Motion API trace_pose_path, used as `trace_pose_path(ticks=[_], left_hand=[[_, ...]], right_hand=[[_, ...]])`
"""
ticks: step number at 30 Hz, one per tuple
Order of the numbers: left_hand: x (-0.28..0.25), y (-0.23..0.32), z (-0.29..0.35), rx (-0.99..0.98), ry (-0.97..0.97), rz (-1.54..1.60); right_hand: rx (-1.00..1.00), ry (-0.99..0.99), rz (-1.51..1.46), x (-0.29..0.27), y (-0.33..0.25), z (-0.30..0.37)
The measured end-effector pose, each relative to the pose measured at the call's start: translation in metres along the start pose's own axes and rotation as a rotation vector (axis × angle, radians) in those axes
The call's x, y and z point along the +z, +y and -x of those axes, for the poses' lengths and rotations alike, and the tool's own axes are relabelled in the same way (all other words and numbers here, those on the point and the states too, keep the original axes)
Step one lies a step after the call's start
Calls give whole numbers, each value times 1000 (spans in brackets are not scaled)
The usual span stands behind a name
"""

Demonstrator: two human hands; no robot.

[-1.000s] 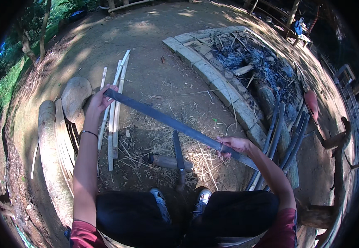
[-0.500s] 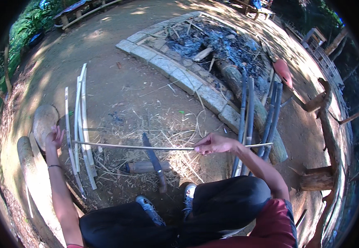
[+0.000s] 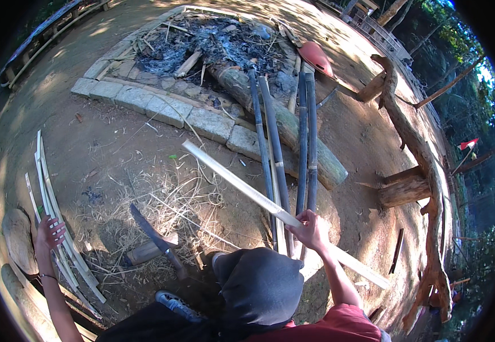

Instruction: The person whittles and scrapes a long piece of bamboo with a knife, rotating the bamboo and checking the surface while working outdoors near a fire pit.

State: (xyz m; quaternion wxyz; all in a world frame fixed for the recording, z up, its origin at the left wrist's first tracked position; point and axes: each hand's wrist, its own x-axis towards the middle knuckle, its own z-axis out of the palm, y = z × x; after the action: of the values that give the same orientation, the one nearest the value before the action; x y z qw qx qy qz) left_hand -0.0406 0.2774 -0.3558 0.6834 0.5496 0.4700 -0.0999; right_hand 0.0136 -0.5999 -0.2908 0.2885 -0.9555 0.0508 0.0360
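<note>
One stone-edged fire pit (image 3: 167, 110) lies ahead, dark poles (image 3: 276, 151) beside it. Fingers of the right hand (image 3: 311, 231) clasp the raised pale strip (image 3: 236, 181) near its middle, probably for balance. The left hand (image 3: 51, 233) is at other strips (image 3: 80, 262) on the ground; whether its fingers grip, I cannot tell. Between lies an obstructing machete (image 3: 147, 228).

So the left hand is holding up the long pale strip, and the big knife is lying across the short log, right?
Not quite: the right hand is holding up the long pale strip, as the head view shows. The big knife is indeed lying across the short log.
</note>
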Motion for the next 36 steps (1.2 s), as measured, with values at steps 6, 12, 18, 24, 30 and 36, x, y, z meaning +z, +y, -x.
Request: trace_pose_path(ticks=[6,12,18,24,30,36], left_hand=[[153,-9,54,70,-339,-348],[223,-62,95,-96,-579,-571],[215,-126,98,-238,-659,-607],[201,-126,98,-227,-623,-472],[188,-122,81,-182,-550,-338],[191,-118,91,-170,-562,-346]], right_hand=[[163,250,-140,8,58,-1],[129,364,-339,30,81,-13],[235,387,-452,35,87,-18],[195,451,-538,35,78,-17],[337,400,-634,39,88,-13],[396,381,-771,40,91,-15]])
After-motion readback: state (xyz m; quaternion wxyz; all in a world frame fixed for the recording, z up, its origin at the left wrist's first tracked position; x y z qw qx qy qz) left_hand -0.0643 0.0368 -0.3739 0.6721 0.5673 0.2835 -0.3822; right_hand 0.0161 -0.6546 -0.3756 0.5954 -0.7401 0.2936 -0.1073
